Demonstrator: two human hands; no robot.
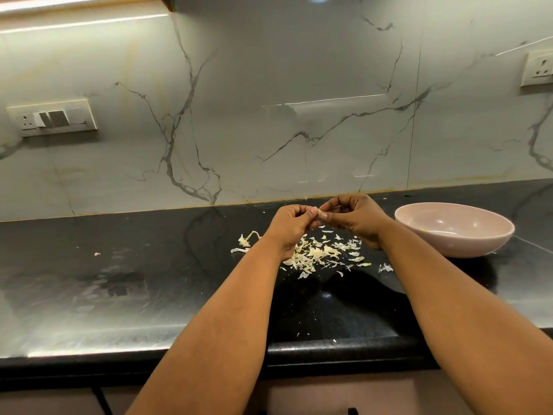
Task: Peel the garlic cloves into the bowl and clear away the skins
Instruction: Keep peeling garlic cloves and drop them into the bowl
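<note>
Your left hand and right hand both pinch one garlic clove at the fingers, above the skins on the desk. The bowl lies right of the clove, nearer your right hand; the clove's long axis cannot be judged.

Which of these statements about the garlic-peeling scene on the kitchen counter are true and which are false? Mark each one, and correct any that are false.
1. Both hands hold a garlic clove between them above the counter. True: the left hand and right hand pinch it.
2. The bowl stands to the left of the hands. False: it stands to their right.
3. Loose skins lie on the counter below the hands. True.
4. The bowl is black. False: it is pale pink.
5. The skins are gathered inside the bowl. False: they are scattered on the counter beside it.
</note>
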